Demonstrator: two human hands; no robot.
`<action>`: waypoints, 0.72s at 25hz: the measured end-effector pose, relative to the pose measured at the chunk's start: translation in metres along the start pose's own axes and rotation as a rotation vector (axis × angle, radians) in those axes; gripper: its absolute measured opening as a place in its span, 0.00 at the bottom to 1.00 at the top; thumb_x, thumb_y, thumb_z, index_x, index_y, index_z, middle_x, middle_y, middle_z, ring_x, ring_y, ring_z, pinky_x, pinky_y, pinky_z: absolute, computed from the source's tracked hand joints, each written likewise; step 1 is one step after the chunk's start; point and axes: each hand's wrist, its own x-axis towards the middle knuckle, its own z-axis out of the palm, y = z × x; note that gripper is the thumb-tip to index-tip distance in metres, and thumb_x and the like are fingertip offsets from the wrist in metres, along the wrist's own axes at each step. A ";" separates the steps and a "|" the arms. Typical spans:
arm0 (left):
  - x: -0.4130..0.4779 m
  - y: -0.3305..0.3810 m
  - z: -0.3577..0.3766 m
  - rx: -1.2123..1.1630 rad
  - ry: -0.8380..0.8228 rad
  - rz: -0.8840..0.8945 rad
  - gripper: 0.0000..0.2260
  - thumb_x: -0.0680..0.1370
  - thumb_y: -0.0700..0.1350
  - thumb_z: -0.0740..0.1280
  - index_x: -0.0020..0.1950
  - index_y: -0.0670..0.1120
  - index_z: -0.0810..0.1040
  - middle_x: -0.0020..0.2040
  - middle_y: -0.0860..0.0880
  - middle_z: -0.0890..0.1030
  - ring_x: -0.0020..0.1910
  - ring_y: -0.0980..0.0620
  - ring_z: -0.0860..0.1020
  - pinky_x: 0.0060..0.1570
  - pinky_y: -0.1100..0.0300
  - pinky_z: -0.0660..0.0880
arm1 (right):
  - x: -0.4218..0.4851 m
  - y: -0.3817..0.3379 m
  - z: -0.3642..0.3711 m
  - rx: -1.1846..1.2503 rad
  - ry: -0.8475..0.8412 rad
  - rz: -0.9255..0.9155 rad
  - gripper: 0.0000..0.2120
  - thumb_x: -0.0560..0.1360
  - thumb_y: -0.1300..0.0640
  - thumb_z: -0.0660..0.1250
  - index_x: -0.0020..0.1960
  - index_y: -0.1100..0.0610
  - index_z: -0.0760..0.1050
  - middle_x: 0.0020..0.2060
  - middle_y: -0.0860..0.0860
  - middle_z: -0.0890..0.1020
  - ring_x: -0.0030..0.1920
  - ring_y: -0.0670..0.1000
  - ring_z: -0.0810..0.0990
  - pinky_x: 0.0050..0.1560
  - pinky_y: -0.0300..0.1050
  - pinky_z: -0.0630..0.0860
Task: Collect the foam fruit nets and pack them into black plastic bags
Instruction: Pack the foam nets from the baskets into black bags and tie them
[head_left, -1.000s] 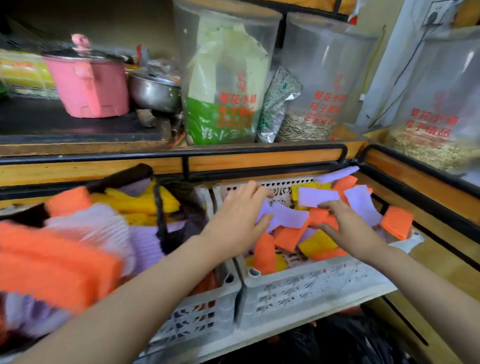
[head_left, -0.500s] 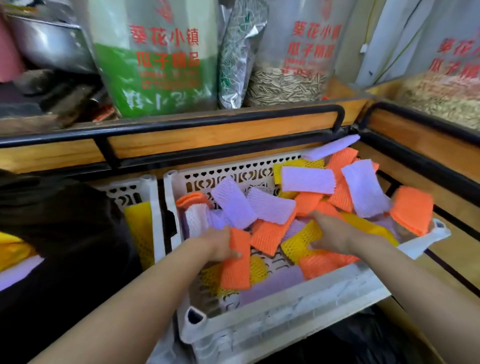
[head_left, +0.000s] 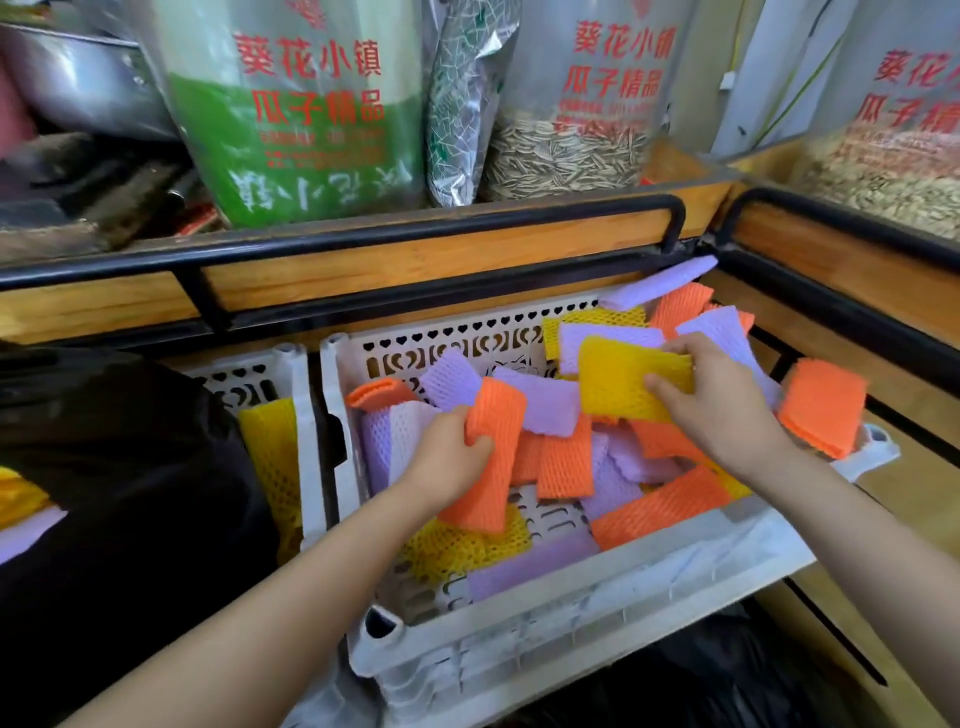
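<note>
A white plastic crate (head_left: 597, 618) holds several orange, purple and yellow foam fruit nets. My left hand (head_left: 447, 462) grips an orange net (head_left: 493, 447) and holds it up over the crate's left half. My right hand (head_left: 722, 410) pinches a yellow net (head_left: 618, 384) above the pile at the back right. A black plastic bag (head_left: 130, 493) fills the left side, with yellow and purple nets showing inside at the frame's left edge.
A second white crate (head_left: 298, 415) stands left of the first, with a yellow net (head_left: 275, 462) against its wall. A black-railed wooden shelf (head_left: 415, 260) behind carries big clear bags of seeds (head_left: 566, 156). More black bag (head_left: 727, 680) lies below the crate.
Both hands went into the crate and came up with nets: the left lifted an orange one, the right raised a yellow one. The camera has swung right and down.
</note>
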 end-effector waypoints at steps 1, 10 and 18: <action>-0.004 0.001 -0.002 -0.096 0.037 -0.003 0.04 0.80 0.38 0.59 0.52 0.43 0.72 0.42 0.50 0.74 0.43 0.52 0.74 0.37 0.65 0.69 | -0.005 -0.012 -0.001 0.123 0.057 0.007 0.15 0.74 0.59 0.69 0.58 0.60 0.71 0.46 0.54 0.77 0.43 0.55 0.76 0.40 0.45 0.65; -0.023 0.006 -0.019 -0.813 0.056 -0.002 0.10 0.81 0.44 0.59 0.63 0.49 0.69 0.55 0.51 0.79 0.50 0.56 0.79 0.43 0.65 0.78 | -0.027 -0.090 0.064 0.508 -0.084 0.169 0.17 0.74 0.57 0.70 0.59 0.57 0.68 0.50 0.51 0.76 0.50 0.49 0.76 0.42 0.37 0.69; -0.017 -0.006 -0.036 -0.719 0.288 0.112 0.15 0.75 0.40 0.69 0.56 0.54 0.70 0.48 0.60 0.78 0.46 0.65 0.78 0.42 0.72 0.76 | -0.003 -0.079 0.079 0.376 -0.454 -0.045 0.20 0.76 0.50 0.64 0.65 0.56 0.69 0.57 0.49 0.77 0.60 0.48 0.75 0.59 0.40 0.70</action>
